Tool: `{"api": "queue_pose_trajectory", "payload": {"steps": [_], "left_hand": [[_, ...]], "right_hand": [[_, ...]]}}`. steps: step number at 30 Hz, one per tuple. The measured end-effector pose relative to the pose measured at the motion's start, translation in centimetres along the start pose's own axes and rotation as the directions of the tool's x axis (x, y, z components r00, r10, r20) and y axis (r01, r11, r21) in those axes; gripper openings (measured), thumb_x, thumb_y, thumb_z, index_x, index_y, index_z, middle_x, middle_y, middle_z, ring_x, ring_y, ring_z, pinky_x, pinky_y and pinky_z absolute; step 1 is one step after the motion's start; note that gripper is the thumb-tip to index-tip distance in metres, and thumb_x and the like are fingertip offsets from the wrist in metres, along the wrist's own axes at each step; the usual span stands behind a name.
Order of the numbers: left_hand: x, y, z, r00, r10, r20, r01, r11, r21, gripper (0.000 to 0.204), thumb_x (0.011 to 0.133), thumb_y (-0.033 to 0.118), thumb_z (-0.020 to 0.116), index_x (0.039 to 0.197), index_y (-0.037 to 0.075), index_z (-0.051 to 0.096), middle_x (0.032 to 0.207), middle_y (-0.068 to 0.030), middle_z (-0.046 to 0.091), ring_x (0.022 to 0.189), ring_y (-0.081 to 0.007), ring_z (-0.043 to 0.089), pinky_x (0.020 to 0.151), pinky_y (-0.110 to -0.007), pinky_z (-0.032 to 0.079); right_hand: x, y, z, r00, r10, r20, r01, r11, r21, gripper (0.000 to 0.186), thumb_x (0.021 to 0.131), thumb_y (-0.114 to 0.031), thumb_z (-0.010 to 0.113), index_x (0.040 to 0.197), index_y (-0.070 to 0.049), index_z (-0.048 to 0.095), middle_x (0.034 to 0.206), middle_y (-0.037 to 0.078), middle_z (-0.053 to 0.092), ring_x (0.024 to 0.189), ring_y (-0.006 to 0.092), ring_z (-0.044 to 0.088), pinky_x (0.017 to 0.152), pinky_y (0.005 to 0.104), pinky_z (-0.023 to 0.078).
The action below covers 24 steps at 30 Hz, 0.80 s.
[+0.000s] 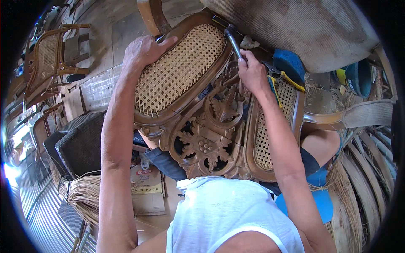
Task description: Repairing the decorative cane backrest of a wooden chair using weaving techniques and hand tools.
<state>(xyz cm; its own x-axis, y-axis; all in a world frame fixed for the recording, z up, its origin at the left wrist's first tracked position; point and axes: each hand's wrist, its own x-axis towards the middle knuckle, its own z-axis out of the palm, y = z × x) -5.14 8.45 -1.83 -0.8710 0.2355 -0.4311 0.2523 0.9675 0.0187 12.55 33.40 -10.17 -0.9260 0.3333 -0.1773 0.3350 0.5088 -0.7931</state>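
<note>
A carved brown wooden chair back (204, 145) lies across my lap. Woven cane (181, 69) fills its larger left panel, with short strand ends showing along the lower edge. At the upper left, my left hand (145, 52) grips the wooden frame, its thumb reaching over the edge of the cane; some fingers are hidden. My right hand (253, 74) is closed around the handle of a hammer (233, 42), whose metal head is near the top right end of that panel. A narrower cane panel (263, 141) lies under my right forearm.
Pliers with yellow handles (292, 82) lie on the right panel beside a blue pad (290, 63). A large woven surface (303, 29) borders the work at the top. Bundled cane strands (86, 196) lie lower left; a cane chair (46, 63) stands far left, a dark bucket (358, 78) right.
</note>
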Motion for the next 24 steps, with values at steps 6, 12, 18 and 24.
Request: {"api": "queue_pose_trajectory", "payload": {"steps": [6,12,18,24], "left_hand": [[-0.2,0.1,-0.3,1.000,0.004,0.014,-0.005,1.000,0.008,0.090,0.081,0.083,0.045,0.105,0.002,0.073,0.100,-0.0256,0.071,0.099,-0.0383,0.068,0.087,-0.047,0.051],[-0.6,0.2,-0.6,0.999,-0.014,0.041,0.015,1.000,-0.008,0.090,0.081,0.083,0.045,0.105,0.000,0.073,0.101,-0.0251,0.071,0.099,-0.0379,0.069,0.087,-0.047,0.052],[-0.2,0.1,-0.2,0.998,-0.033,0.050,0.032,0.999,0.023,0.091,0.080,0.084,0.046,0.104,0.001,0.073,0.099,-0.0247,0.071,0.097,-0.0375,0.069,0.086,-0.046,0.053],[-0.2,-0.1,0.1,1.000,-0.006,-0.007,0.006,1.000,-0.003,0.092,0.079,0.085,0.045,0.104,0.001,0.074,0.097,-0.0237,0.072,0.096,-0.0363,0.070,0.085,-0.046,0.053]], "right_hand": [[-1.0,-0.2,0.1,0.999,0.043,0.005,-0.043,0.999,0.004,0.034,0.098,-0.019,0.052,0.130,-0.006,0.054,0.093,0.026,0.069,0.087,0.0413,0.069,0.076,0.0469,0.055],[-0.6,-0.8,-0.6,0.999,0.033,-0.007,-0.033,0.999,0.010,0.036,0.098,-0.020,0.052,0.131,-0.007,0.053,0.095,0.026,0.069,0.090,0.0415,0.069,0.079,0.0479,0.055],[-0.2,-0.2,-0.7,0.996,0.082,0.040,-0.081,0.996,-0.035,0.034,0.098,-0.021,0.052,0.129,-0.009,0.055,0.098,0.025,0.069,0.092,0.0415,0.069,0.081,0.0462,0.055],[-0.5,0.0,0.3,0.999,0.046,-0.003,-0.046,0.998,-0.030,0.034,0.097,-0.020,0.052,0.129,-0.008,0.056,0.095,0.024,0.070,0.090,0.0397,0.070,0.077,0.0445,0.056]]}}
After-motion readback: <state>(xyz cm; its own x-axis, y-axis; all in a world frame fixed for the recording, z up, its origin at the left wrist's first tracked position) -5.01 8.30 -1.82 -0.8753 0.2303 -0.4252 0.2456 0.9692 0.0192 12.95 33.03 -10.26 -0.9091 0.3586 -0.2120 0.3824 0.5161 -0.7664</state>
